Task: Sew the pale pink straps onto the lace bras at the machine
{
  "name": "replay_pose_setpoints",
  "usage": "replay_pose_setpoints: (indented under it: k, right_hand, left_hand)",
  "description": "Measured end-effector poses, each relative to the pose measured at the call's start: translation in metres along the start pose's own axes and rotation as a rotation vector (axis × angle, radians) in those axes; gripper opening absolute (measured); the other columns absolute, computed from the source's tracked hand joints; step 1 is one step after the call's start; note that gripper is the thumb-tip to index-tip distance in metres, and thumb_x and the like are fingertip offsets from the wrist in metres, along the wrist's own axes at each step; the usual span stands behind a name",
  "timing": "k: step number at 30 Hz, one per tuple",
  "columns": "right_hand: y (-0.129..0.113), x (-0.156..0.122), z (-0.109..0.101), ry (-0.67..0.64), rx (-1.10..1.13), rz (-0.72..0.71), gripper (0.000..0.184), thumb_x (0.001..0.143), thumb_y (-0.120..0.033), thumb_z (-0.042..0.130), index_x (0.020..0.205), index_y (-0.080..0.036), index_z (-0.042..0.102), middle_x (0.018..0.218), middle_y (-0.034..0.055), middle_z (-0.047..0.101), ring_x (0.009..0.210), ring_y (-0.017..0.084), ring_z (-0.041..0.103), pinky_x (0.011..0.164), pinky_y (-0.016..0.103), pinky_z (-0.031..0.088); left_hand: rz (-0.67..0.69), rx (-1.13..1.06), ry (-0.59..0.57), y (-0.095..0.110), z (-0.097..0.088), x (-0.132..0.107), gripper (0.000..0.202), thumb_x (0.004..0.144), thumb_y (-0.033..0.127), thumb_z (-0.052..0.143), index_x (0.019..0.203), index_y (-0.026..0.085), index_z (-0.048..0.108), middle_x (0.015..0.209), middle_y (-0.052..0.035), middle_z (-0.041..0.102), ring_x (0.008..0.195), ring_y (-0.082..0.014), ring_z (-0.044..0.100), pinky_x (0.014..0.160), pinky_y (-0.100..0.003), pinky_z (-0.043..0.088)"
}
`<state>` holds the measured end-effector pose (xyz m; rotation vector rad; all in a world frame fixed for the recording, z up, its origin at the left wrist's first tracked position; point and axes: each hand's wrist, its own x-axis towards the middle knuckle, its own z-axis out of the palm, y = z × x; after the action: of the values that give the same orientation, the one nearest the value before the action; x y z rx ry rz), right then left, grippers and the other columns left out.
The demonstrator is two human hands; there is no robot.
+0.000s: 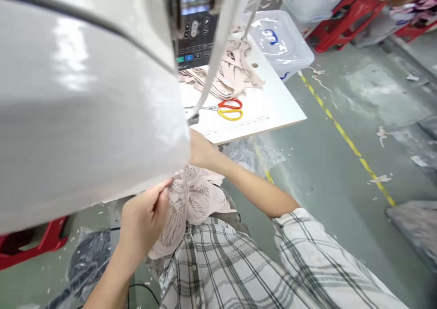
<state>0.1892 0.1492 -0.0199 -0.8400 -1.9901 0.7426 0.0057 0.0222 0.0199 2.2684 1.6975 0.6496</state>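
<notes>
My left hand is closed on the edge of a pale pink lace garment, with the thumb and fingers pinching it near the underside of the machine head. The garment looks like a bra and hangs down over my lap. A large white sewing machine head fills the upper left and covers part of the work. My right hand reaches in behind the machine's edge; its fingers are hidden there, so what they hold does not show.
On the white table lie scissors with red and yellow handles and a heap of pale pink strips. A control panel stands above. Beyond are a lidded clear plastic box, red stools and scraps on the floor.
</notes>
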Motion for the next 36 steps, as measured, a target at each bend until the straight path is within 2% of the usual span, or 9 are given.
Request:
replay_pose_setpoints:
  k: [3,8,16,25,29,31,33,36]
  right_hand:
    - [0.002,0.000,0.003,0.076,0.114,0.009,0.010,0.083,-0.021,0.058,0.090,-0.016,0.063,0.110,0.0091,0.063,0.103,0.021,0.059,0.085,0.033,0.050]
    - [-0.006,-0.003,0.008,0.150,0.139,0.063,0.007,0.082,-0.021,0.061,0.086,-0.017,0.063,0.109,0.0066,0.063,0.097,0.020,0.060,0.083,0.032,0.050]
    - [-0.010,-0.005,0.009,0.157,0.080,0.077,0.008,0.084,-0.022,0.060,0.090,-0.019,0.064,0.111,0.0070,0.061,0.097,0.020,0.058,0.084,0.033,0.047]
    - [-0.003,-0.007,0.009,0.160,0.088,0.040,0.008,0.083,-0.020,0.059,0.089,-0.018,0.063,0.116,0.0071,0.063,0.086,0.016,0.056,0.076,0.029,0.047]
    - [-0.001,-0.006,0.009,0.172,0.129,0.018,0.006,0.081,-0.019,0.058,0.086,-0.018,0.062,0.109,0.0068,0.063,0.088,0.017,0.057,0.078,0.030,0.047]
    - [0.000,-0.006,0.009,0.166,0.138,0.019,0.004,0.081,-0.019,0.058,0.083,-0.018,0.061,0.107,0.0065,0.063,0.092,0.018,0.058,0.080,0.031,0.048]
    - [0.000,-0.007,0.010,0.164,0.134,0.021,0.003,0.081,-0.019,0.057,0.083,-0.018,0.060,0.106,0.0064,0.062,0.096,0.019,0.058,0.081,0.031,0.049]
    - [-0.004,-0.009,0.012,0.187,0.137,0.034,0.004,0.083,-0.022,0.056,0.082,-0.019,0.059,0.108,0.0071,0.061,0.098,0.020,0.059,0.082,0.032,0.049]
  left_hand:
    - [0.038,0.080,0.073,-0.004,0.002,-0.004,0.027,0.094,0.026,0.052,0.108,0.025,0.075,0.096,-0.0010,0.079,0.073,-0.0164,0.073,0.059,-0.022,0.052]
    - [0.027,0.128,0.126,-0.004,0.002,-0.009,0.026,0.095,0.025,0.052,0.102,0.023,0.076,0.090,-0.0010,0.079,0.070,-0.0150,0.072,0.063,-0.021,0.052]
    - [0.018,0.089,0.134,-0.007,0.006,-0.012,0.027,0.095,0.026,0.052,0.105,0.021,0.076,0.088,-0.0025,0.079,0.075,-0.0164,0.073,0.069,-0.023,0.054]
    - [0.095,0.094,0.138,-0.007,0.011,-0.010,0.025,0.094,0.023,0.053,0.105,0.023,0.075,0.096,-0.0024,0.078,0.083,-0.0167,0.073,0.074,-0.023,0.053]
    - [0.014,0.109,0.149,-0.014,0.012,-0.013,0.025,0.094,0.027,0.054,0.114,0.023,0.069,0.100,-0.0041,0.076,0.083,-0.0160,0.071,0.072,-0.023,0.052]
    - [-0.054,0.100,0.176,-0.018,0.014,-0.015,0.028,0.094,0.033,0.056,0.118,0.019,0.063,0.104,-0.0073,0.072,0.086,-0.0176,0.069,0.073,-0.025,0.052]
    - [-0.047,0.111,0.238,-0.018,0.018,-0.018,0.033,0.092,0.038,0.058,0.117,0.016,0.059,0.109,-0.0120,0.067,0.096,-0.0218,0.066,0.078,-0.030,0.052]
    - [0.118,0.216,0.350,-0.007,0.027,-0.022,0.033,0.090,0.035,0.061,0.115,0.014,0.059,0.115,-0.0172,0.062,0.108,-0.0279,0.059,0.093,-0.041,0.045]
